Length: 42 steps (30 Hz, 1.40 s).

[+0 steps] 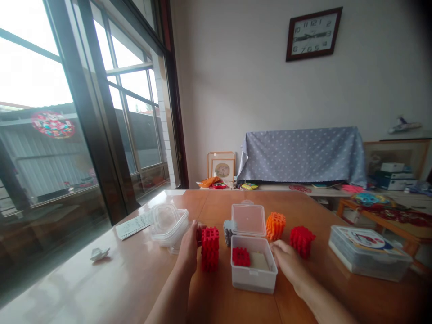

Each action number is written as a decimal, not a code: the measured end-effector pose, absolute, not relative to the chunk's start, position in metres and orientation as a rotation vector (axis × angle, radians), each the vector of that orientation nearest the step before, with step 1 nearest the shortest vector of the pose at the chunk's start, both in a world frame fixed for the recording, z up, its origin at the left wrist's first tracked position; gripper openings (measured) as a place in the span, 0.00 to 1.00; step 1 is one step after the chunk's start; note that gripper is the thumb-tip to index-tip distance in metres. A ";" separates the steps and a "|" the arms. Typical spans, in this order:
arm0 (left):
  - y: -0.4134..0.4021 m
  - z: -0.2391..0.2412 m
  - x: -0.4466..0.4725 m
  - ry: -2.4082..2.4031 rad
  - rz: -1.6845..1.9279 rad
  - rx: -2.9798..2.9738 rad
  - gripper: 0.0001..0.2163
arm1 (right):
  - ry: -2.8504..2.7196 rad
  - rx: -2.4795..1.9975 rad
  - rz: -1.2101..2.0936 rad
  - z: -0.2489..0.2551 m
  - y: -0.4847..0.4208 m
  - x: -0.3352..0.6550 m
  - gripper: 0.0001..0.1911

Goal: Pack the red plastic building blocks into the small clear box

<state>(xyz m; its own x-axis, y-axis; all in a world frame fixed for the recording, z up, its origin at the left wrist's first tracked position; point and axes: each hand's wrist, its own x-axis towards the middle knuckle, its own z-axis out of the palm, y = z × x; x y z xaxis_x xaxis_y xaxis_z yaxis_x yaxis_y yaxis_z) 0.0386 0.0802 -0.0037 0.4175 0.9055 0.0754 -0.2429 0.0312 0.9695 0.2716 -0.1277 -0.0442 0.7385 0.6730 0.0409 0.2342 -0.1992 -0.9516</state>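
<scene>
My left hand (192,238) is at the left side of a tall stack of red lattice pieces (209,252), its fingers curled against the stack and partly hidden. An open clear plastic box (254,281) stands to the right, its hinged lid (248,219) tipped back. Inside it lie a red lattice piece (240,256) and a flat cream-coloured piece (259,260). My right hand (285,257) is at the box's right wall, fingertips closed at its rim. Just behind the box are a grey stack (228,233) and an orange stack (276,226); another red stack (301,241) stands beyond my right hand.
Nested clear containers (168,225) sit left of my left hand, near a printed sheet (133,226) and a small crumpled grey-white item (99,254). A closed plastic case (369,252) is at the right table edge. Windows line the left side.
</scene>
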 end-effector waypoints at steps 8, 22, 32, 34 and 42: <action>0.081 0.012 0.032 0.798 1.262 1.169 0.26 | -0.736 -1.773 0.487 -0.059 -0.121 0.281 0.14; 0.066 0.102 0.004 0.605 0.640 2.207 0.19 | -0.761 -1.691 0.560 -0.067 -0.118 0.289 0.14; 0.074 0.105 0.015 0.679 0.234 2.696 0.27 | -0.794 -1.764 0.569 -0.078 -0.110 0.297 0.14; 0.076 0.104 0.016 0.695 0.220 2.706 0.27 | -0.800 -1.775 0.568 -0.077 -0.110 0.297 0.13; 0.078 0.105 0.015 0.707 0.285 2.752 0.24 | -0.830 -1.774 0.570 -0.069 -0.114 0.292 0.11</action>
<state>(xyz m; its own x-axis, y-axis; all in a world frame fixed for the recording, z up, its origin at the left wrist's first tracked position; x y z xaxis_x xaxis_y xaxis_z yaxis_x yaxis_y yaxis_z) 0.0154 0.0783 0.1054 0.8603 0.4958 0.1188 0.4395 -0.8393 0.3199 0.2915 -0.1142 -0.0686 0.6461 0.7632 0.0099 0.2645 -0.2118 -0.9409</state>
